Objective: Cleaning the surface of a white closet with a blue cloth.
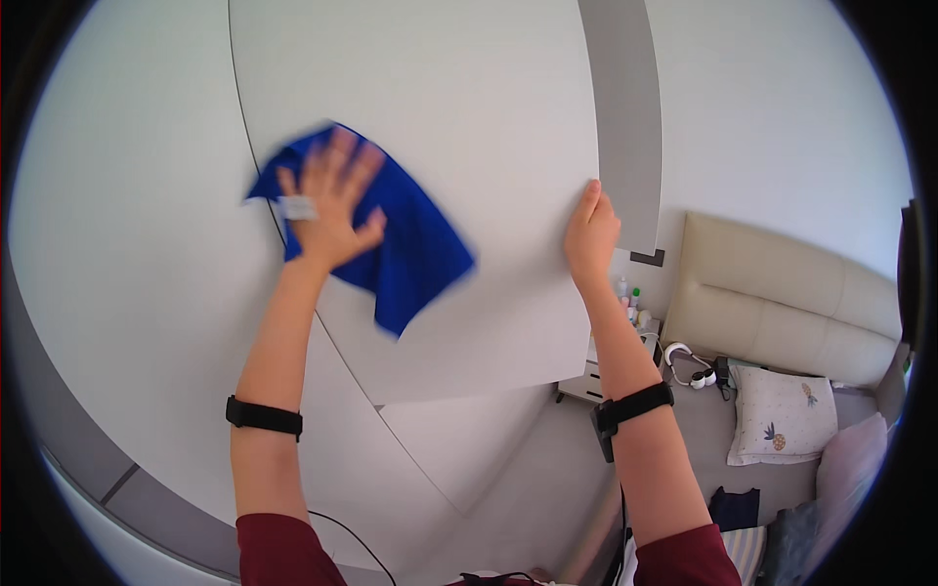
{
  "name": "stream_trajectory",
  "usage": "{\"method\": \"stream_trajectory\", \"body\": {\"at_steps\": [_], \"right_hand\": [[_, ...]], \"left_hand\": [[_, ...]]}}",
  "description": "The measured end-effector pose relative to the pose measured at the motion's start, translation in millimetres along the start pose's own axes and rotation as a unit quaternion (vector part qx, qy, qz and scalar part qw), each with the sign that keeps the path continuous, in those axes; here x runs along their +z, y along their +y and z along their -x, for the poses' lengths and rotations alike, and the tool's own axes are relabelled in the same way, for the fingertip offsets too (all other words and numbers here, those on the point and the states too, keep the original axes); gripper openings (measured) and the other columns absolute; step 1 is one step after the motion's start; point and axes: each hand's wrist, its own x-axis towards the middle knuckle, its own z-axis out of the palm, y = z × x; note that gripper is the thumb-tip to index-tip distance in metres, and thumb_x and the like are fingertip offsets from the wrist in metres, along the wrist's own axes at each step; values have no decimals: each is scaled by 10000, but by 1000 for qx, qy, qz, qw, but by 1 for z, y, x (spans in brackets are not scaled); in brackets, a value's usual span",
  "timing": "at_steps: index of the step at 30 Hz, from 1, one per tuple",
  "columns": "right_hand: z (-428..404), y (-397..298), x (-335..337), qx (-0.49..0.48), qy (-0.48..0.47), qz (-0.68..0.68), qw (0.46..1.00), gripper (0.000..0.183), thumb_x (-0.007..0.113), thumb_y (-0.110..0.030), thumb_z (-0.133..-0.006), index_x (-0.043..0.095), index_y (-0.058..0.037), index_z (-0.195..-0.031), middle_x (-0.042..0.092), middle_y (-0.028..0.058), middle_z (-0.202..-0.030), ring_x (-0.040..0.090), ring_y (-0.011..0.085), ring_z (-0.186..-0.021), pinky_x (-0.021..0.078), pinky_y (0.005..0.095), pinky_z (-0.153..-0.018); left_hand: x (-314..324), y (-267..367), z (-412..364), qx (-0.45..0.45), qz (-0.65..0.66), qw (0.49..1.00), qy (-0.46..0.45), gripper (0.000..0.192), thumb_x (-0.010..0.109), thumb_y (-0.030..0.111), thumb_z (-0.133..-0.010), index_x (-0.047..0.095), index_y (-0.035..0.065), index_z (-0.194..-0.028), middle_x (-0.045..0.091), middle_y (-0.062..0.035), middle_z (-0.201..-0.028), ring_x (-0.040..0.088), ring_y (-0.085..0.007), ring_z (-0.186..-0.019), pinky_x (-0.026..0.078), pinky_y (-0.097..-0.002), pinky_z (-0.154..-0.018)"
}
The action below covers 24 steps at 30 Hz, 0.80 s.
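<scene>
My left hand (333, 205) presses a blue cloth (425, 249) flat against a white cabinet door (469, 110). Its fingers are spread and blurred, and one corner of the cloth hangs loose below. A small white tag or patch (297, 207) shows at the outer side of this hand. My right hand (593, 234) grips the free edge of the same door, thumb on the near face; the fingers behind the edge are partly hidden. The door stands ajar, with a grey side panel (630, 132) beyond it.
A bed with a padded beige headboard (784, 293) and a pineapple-print pillow (784, 417) is on the right. White headphones (685, 362) lie near the headboard. Several bottles (632, 300) stand on a nightstand (584, 384) behind my right forearm. A black cable (359, 538) runs below my left arm.
</scene>
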Motion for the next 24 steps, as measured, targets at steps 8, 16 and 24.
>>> {"method": "stream_trajectory", "body": {"at_steps": [8,16,24], "right_hand": [[-8,9,11,-13,23,7,1000,521,320,-411,-930,524,22,-725,565,248,-654,548,438,-663,423,488,-605],[-8,28,22,-121,37,-21,992,246,499,-230,-844,564,0,-904,582,252,-709,557,451,-745,445,477,-658],[-12,12,24,-4,-13,-12,1000,396,379,-334,-919,549,12,-827,581,235,-696,554,439,-707,436,459,-627]], "left_hand": [[13,62,-127,-264,-29,948,173,690,449,488,-806,302,133,-1380,214,-189,-1437,136,-420,-1324,115,-645,-985],[23,166,-153,-166,40,976,137,691,498,501,-767,341,194,-1366,241,-132,-1439,256,-374,-1280,183,-655,-946],[23,96,-152,-99,8,984,145,683,550,452,-763,290,306,-1377,241,-49,-1448,246,-302,-1309,201,-613,-971]]}}
